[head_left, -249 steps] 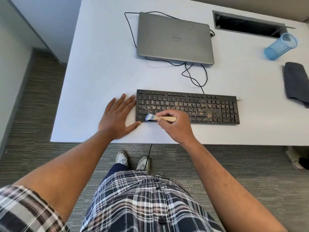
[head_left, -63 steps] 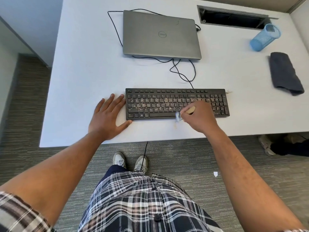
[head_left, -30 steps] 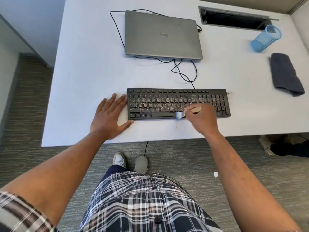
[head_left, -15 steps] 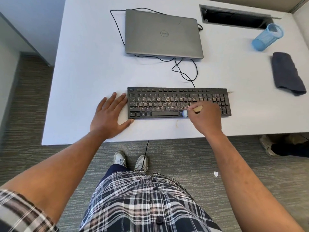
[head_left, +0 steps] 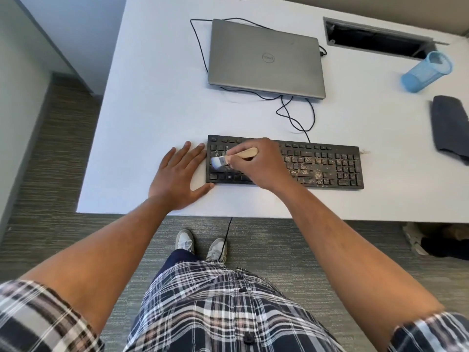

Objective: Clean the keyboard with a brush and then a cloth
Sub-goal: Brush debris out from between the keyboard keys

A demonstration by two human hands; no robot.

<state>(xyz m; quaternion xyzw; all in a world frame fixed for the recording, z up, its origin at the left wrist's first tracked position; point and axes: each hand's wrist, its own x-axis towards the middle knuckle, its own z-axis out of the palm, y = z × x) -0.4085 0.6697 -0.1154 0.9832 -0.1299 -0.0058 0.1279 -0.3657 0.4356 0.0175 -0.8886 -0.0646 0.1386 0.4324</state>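
Now, L to R. Left hand [head_left: 177, 177] flat on desk [head_left: 152, 110], fingers straight and spread, holding nothing; thumb and fingertips against left end of keyboard [head_left: 330, 163]. Keyboard lies near front edge of desk, crumbs thick on mid and right keys; left keys look cleaner. Right hand [head_left: 258, 163] over left part of keyboard, fingers curled round wooden handle of brush [head_left: 234, 156]; bristles point left, down on left keys. Laptop [head_left: 266, 57] closed, behind keyboard, w/ cable [head_left: 295, 118] looping between them. Blue cup [head_left: 426, 72] at far right, tilted or on its side, can't tell. Cloth [head_left: 449, 125] dark, folded, at right edge of desk, well apart from keyboard, untouched.
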